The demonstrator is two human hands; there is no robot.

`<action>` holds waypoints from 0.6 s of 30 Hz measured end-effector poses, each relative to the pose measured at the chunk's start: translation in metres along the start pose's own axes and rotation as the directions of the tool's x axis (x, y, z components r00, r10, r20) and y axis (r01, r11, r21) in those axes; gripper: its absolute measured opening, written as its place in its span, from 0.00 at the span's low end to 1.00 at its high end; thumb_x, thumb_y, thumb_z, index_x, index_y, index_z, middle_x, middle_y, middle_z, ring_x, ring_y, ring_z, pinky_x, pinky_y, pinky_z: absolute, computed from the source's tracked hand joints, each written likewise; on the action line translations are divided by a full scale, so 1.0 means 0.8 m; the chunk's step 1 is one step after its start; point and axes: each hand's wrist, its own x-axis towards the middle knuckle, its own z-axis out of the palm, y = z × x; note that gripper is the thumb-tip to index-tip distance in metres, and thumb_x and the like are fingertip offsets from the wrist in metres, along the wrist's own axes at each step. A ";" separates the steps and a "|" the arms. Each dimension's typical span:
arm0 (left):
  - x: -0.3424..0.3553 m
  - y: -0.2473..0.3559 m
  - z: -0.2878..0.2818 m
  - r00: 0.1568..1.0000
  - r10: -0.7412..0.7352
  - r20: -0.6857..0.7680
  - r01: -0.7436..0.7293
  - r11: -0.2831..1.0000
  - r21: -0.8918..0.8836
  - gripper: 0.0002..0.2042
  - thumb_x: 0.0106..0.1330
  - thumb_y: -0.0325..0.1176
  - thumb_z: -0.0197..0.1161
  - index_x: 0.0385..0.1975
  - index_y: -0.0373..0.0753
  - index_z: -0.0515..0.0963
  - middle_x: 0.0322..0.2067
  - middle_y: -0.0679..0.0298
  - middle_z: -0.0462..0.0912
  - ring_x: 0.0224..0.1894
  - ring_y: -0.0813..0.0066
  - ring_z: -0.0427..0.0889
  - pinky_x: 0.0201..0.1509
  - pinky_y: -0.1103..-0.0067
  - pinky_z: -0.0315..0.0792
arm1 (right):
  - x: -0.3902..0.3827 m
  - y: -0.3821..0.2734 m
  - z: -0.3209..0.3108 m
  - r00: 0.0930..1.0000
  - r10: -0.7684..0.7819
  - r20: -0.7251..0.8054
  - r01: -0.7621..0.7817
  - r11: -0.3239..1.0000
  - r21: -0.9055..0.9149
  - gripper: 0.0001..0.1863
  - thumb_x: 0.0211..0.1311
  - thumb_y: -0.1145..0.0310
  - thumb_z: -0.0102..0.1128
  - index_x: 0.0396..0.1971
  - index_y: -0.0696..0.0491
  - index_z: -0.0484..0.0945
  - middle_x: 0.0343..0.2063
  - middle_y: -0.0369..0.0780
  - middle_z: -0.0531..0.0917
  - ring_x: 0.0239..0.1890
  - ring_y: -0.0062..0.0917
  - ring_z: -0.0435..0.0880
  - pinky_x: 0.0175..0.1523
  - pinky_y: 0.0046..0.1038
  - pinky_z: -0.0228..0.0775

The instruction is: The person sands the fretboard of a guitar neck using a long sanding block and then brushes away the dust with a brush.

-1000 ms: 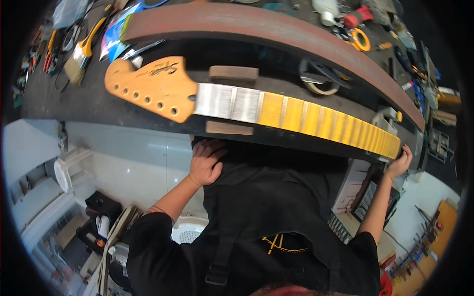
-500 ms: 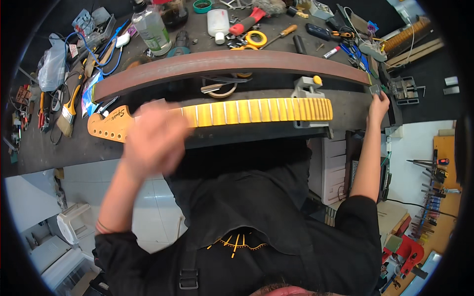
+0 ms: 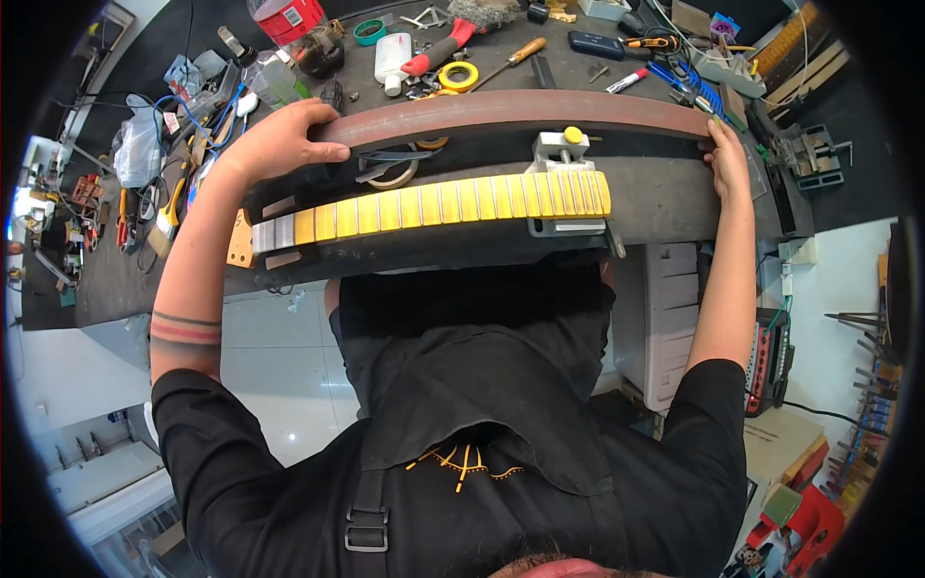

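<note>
A long sanding beam point(image 3: 520, 111) with a reddish-brown abrasive face spans the bench, bowed by the lens. My left hand point(image 3: 289, 144) grips its left end, thumb and fingers on opposite sides. At the other end, my right hand point(image 3: 727, 164) has its fingers around the beam's tip. Nearer to me lies a guitar neck point(image 3: 424, 207), its fretboard covered with yellow tape between the frets and grey at the headstock end. My left forearm partly hides the headstock point(image 3: 240, 236). A grey vise point(image 3: 562, 149) with a yellow knob sits at the neck's right end.
Behind the beam lie a yellow tape roll point(image 3: 459, 76), a white bottle point(image 3: 392, 60), a wooden-handled tool point(image 3: 520, 53) and a red marker point(image 3: 626, 81). A clear bottle point(image 3: 270, 77) stands at the back left. Another metal vise point(image 3: 814, 159) is at the right.
My left hand has gone from over the neck to the beam's left end. My right hand has left a small flat piece and now holds the beam's right end. The view has shifted.
</note>
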 end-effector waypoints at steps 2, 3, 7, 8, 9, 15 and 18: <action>0.002 0.011 -0.006 0.997 -0.053 0.062 0.054 0.998 -0.020 0.28 0.60 0.42 0.76 0.56 0.34 0.77 0.49 0.50 0.81 0.52 0.52 0.81 0.60 0.67 0.74 | 0.002 0.001 -0.005 0.993 -0.039 0.109 0.013 0.972 0.236 0.27 0.75 0.58 0.59 0.68 0.54 0.71 0.48 0.34 0.84 0.43 0.19 0.81 0.43 0.24 0.68; 0.001 0.018 -0.006 0.998 -0.044 0.042 0.041 0.997 0.070 0.26 0.58 0.41 0.77 0.51 0.32 0.76 0.46 0.50 0.81 0.50 0.51 0.81 0.57 0.66 0.74 | 0.000 0.003 -0.008 0.993 -0.040 0.107 0.013 0.970 0.242 0.27 0.75 0.58 0.59 0.68 0.54 0.71 0.48 0.34 0.84 0.43 0.19 0.81 0.43 0.24 0.68; -0.021 0.035 -0.011 0.996 0.024 -0.083 -0.013 0.990 0.140 0.23 0.57 0.40 0.77 0.38 0.32 0.71 0.38 0.49 0.79 0.44 0.47 0.80 0.48 0.63 0.72 | -0.030 -0.024 -0.009 0.977 -0.190 0.096 0.133 0.896 0.423 0.28 0.78 0.62 0.53 0.72 0.53 0.65 0.58 0.38 0.80 0.56 0.24 0.79 0.55 0.30 0.71; -0.026 0.036 -0.014 0.990 0.045 -0.134 -0.029 0.993 0.117 0.23 0.57 0.41 0.77 0.37 0.32 0.71 0.36 0.48 0.79 0.43 0.46 0.80 0.46 0.62 0.72 | -0.033 -0.029 -0.012 0.965 -0.222 0.142 0.125 0.860 0.496 0.28 0.78 0.62 0.51 0.73 0.53 0.63 0.60 0.39 0.79 0.59 0.26 0.79 0.57 0.32 0.71; -0.032 0.028 -0.011 0.989 0.049 -0.139 -0.028 0.989 0.149 0.22 0.59 0.40 0.75 0.39 0.34 0.69 0.36 0.48 0.79 0.41 0.45 0.79 0.44 0.62 0.72 | -0.037 -0.033 -0.013 0.959 -0.236 0.159 0.116 0.834 0.539 0.27 0.78 0.62 0.49 0.72 0.55 0.64 0.60 0.41 0.79 0.60 0.30 0.79 0.62 0.38 0.73; -0.062 0.044 -0.006 0.985 -0.085 -0.149 0.098 0.992 0.082 0.23 0.63 0.43 0.72 0.46 0.37 0.68 0.40 0.47 0.80 0.42 0.46 0.80 0.46 0.62 0.73 | -0.062 -0.053 -0.034 0.990 -0.134 0.050 0.050 0.653 0.756 0.24 0.80 0.60 0.49 0.65 0.61 0.70 0.61 0.49 0.79 0.62 0.39 0.80 0.70 0.45 0.71; -0.094 0.047 0.014 0.958 0.069 -0.279 -0.058 0.997 0.047 0.26 0.66 0.49 0.70 0.53 0.38 0.70 0.40 0.48 0.80 0.43 0.46 0.80 0.50 0.62 0.73 | -0.073 -0.048 -0.014 0.993 -0.116 0.031 0.049 0.626 0.778 0.22 0.81 0.60 0.49 0.62 0.61 0.73 0.62 0.51 0.78 0.64 0.42 0.79 0.69 0.43 0.73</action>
